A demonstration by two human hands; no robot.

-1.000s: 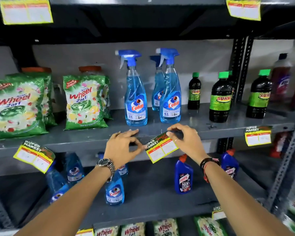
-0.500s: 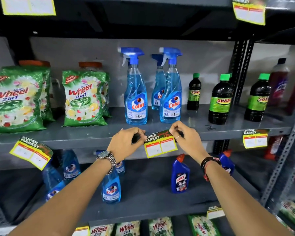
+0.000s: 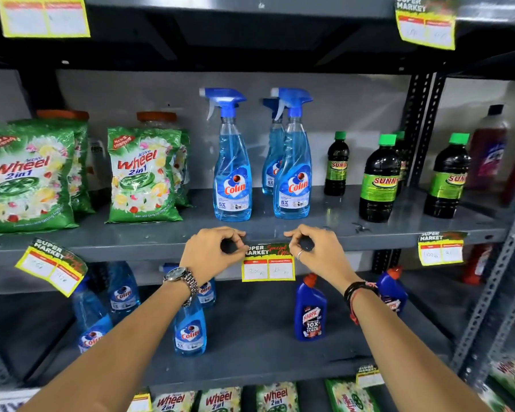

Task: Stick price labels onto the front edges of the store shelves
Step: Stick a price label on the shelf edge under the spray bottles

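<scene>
A yellow, red and green price label (image 3: 268, 264) hangs level against the front edge of the grey middle shelf (image 3: 149, 246), below the blue Colin spray bottles (image 3: 232, 173). My left hand (image 3: 213, 252) pinches the label's top left corner between thumb and forefinger. My right hand (image 3: 312, 251) pinches its top right corner the same way. Both hands press the label's upper strip to the shelf edge.
Other labels hang on this shelf edge at the left (image 3: 52, 266), tilted, and right (image 3: 440, 248), and on the shelf above (image 3: 425, 23). Green Wheel detergent bags (image 3: 143, 173) and dark Sunny bottles (image 3: 379, 179) stand on the shelf. A Harpic bottle (image 3: 309, 310) stands below.
The label was tilted and held just off the shelf edge; both hands have levelled it and brought it flat against the edge, each pinching an upper corner.
</scene>
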